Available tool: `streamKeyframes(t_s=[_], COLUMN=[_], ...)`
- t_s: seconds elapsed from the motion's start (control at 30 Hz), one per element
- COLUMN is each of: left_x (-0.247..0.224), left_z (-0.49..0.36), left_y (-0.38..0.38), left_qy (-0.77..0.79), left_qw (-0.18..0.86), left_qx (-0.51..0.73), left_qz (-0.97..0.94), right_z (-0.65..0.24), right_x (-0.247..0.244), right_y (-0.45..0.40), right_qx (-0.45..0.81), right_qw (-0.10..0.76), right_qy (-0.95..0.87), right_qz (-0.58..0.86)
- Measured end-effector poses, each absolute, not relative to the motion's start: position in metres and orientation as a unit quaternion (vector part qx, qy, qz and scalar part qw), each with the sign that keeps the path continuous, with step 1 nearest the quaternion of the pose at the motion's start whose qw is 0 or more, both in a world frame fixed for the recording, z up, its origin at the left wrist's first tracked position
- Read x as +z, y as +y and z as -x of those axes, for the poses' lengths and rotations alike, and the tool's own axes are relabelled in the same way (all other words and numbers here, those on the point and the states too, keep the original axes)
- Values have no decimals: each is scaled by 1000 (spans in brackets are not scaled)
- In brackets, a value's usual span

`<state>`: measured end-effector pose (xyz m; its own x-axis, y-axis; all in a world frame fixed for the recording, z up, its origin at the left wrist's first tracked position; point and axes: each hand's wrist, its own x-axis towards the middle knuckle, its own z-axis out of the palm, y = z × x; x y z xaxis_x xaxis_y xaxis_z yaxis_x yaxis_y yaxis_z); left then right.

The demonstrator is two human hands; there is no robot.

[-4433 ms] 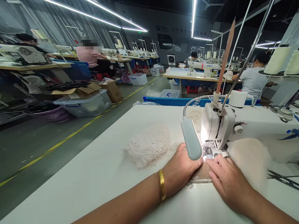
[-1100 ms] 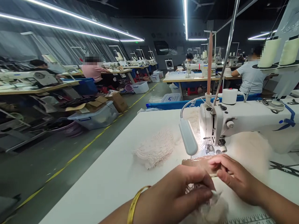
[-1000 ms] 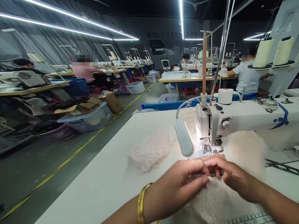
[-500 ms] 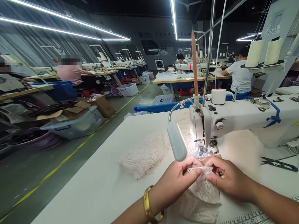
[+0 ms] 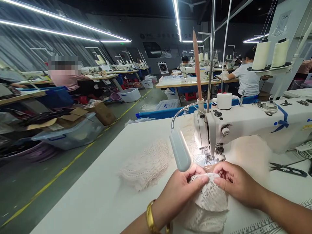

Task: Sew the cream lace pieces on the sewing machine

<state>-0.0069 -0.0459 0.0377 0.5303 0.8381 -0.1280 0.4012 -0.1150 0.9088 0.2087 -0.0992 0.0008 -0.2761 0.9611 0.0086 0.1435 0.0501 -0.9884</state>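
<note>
The left hand (image 5: 176,188) and right hand (image 5: 240,187) pinch the upper edge of a pale lace piece (image 5: 211,196) between thumbs and fingers in the head view, just before the smooth white sewing machine (image 5: 234,123). Its openwork falls in soft, rounded folds. A crinkled lace heap (image 5: 148,164) lies leftward. About a second ago, only the left hand gripped the lace piece.

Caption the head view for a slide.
Left hand and right hand hold pale lace before a sewing machine.
</note>
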Motion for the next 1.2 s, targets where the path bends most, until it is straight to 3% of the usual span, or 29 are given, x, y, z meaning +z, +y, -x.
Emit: streamKeyframes(t_s=[0.67, 1.2], left_x=[32, 40], left_z=[6, 6], left_y=[-47, -52], left_qy=[430, 401], left_qw=[545, 503], left_qx=[198, 224], left_qz=[-692, -732], right_z=[-212, -213], right_x=[-5, 0], right_y=[-97, -102], right_qx=[540, 484], right_qw=[425, 422], right_qy=[-569, -605], right_qz=[451, 470])
